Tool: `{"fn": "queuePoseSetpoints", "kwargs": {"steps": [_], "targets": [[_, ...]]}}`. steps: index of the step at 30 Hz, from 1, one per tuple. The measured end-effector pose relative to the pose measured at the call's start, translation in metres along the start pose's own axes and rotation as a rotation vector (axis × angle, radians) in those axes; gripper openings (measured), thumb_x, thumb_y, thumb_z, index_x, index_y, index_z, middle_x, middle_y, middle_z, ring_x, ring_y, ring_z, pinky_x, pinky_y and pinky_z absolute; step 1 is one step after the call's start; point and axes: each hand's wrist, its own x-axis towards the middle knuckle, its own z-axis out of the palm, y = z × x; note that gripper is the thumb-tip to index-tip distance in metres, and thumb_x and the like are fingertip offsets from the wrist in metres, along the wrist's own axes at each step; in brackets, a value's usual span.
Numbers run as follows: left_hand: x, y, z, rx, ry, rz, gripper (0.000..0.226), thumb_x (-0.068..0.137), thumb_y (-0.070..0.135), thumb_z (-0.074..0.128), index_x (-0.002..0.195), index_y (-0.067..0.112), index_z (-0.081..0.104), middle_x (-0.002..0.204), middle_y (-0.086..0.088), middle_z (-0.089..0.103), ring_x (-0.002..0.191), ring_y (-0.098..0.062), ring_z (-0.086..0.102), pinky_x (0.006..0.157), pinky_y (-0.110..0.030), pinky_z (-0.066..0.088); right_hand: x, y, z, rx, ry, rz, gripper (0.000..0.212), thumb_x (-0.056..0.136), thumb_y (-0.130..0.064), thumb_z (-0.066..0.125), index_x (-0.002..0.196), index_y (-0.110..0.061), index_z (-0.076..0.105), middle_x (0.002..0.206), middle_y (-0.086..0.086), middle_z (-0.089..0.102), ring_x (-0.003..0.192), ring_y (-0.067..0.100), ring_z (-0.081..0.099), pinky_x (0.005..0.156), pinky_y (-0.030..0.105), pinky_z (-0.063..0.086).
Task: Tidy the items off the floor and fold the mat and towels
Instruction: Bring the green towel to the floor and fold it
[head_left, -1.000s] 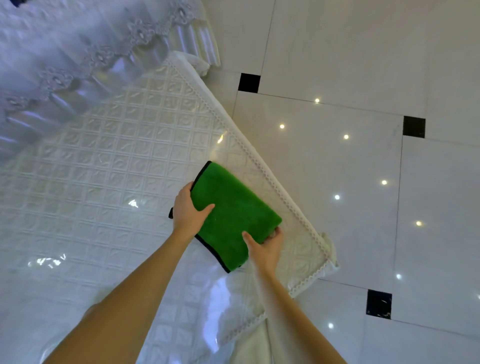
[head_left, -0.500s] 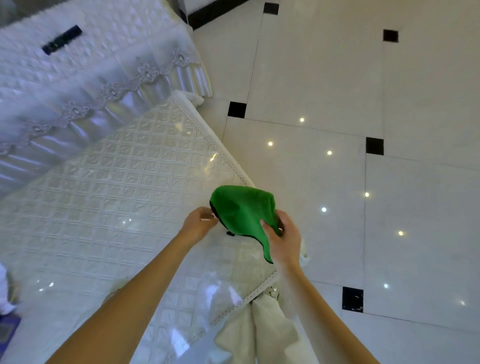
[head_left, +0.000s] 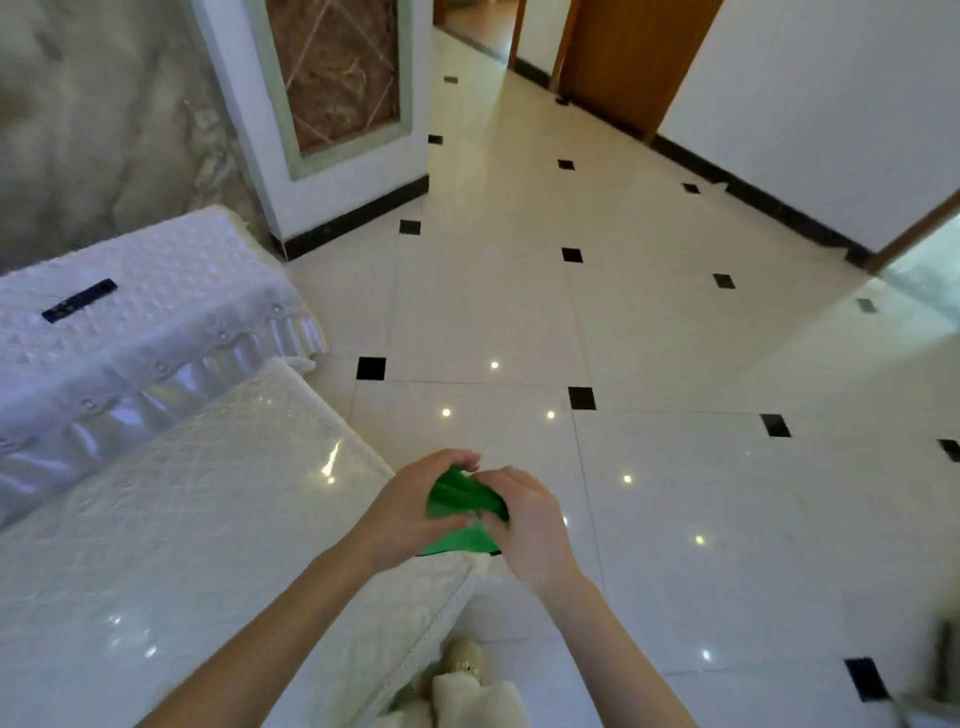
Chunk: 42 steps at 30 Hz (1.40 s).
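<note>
A person stands over a low white table (head_left: 171, 519) w/ a quilted cover under clear plastic; we see only two bare forearms and hands. One green towel (head_left: 462, 506), small and already bunched, is held in the air between the hands, above the table's near corner and the tiled floor (head_left: 675, 493). Left hand (head_left: 415, 506) curls round the towel's left side, fingers over the top; right hand (head_left: 524, 519) grips its right side, thumb pressed into the cloth. Both are closed on it, fingertips nearly meeting. The towel looks light, soft and floppy, prob. plush microfibre: no stiffness, it'll sag wherever it isn't held, not fragile, not slippery. Best taken at edges or corners so a fold stays square; laying it flat on the table would help. Counts: 1 green towel, 2 hands, 1 low table, 1 taller cloth-draped unit (head_left: 156, 322) behind it w/ 1 black remote (head_left: 79, 300) on top. At the bottom, on the floor by the table's corner, pale cloth (head_left: 472, 696), maybe 1 more towel or a soft toy; can't tell. No mat that I can make out for sure.
</note>
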Motion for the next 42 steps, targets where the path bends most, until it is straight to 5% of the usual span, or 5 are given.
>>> {"fn": "queuePoseSetpoints", "kwargs": {"steps": [3,9,16,24,42], "targets": [[-0.005,0.033,0.008,0.015,0.018,0.015,0.037,0.074,0.014,0.074,0.091,0.042,0.056,0.087,0.019,0.064,0.087,0.002,0.057,0.075,-0.012,0.04,-0.02,-0.007,-0.027,-0.075,0.06,0.001,0.029,0.074,-0.022,0.063,0.102,-0.017,0.068,0.087,0.0,0.065,0.081,0.021,0.06,0.068,0.025,0.043],[0.0,0.073,0.031,0.006,-0.079,0.047,0.034,0.071,0.007,0.075,0.071,0.039,0.064,0.071,0.022,0.064,0.071,0.002,0.058,0.063,-0.008,0.038,-0.06,0.008,-0.07,-0.052,0.057,0.254,0.028,0.078,-0.036,0.068,0.1,-0.02,0.06,0.089,-0.007,0.059,0.079,0.013,0.049,0.064,0.022,0.034],[0.03,0.105,0.075,0.059,-0.252,0.084,0.025,0.075,0.008,0.074,0.077,0.032,0.066,0.077,0.013,0.067,0.08,0.002,0.058,0.07,-0.009,0.039,-0.108,0.053,-0.114,0.038,0.038,0.43,0.011,0.076,-0.028,0.066,0.082,-0.019,0.064,0.066,-0.01,0.05,0.07,0.013,0.05,0.06,0.025,0.036],[0.091,0.156,0.155,0.297,-0.421,0.351,0.03,0.078,0.013,0.073,0.105,0.025,0.066,0.092,0.023,0.059,0.089,0.01,0.054,0.078,-0.004,0.038,-0.143,0.131,-0.179,0.168,0.195,0.527,0.015,0.079,-0.017,0.067,0.094,-0.022,0.069,0.085,-0.005,0.062,0.08,0.011,0.055,0.071,0.023,0.043],[0.24,0.254,0.325,0.403,-0.505,0.457,0.027,0.08,0.008,0.068,0.089,0.03,0.055,0.087,0.015,0.054,0.082,-0.003,0.051,0.069,-0.014,0.038,-0.156,0.304,-0.329,0.072,0.232,0.607,0.014,0.077,-0.024,0.07,0.088,-0.02,0.062,0.082,-0.009,0.053,0.078,0.011,0.051,0.063,0.015,0.036]]}}
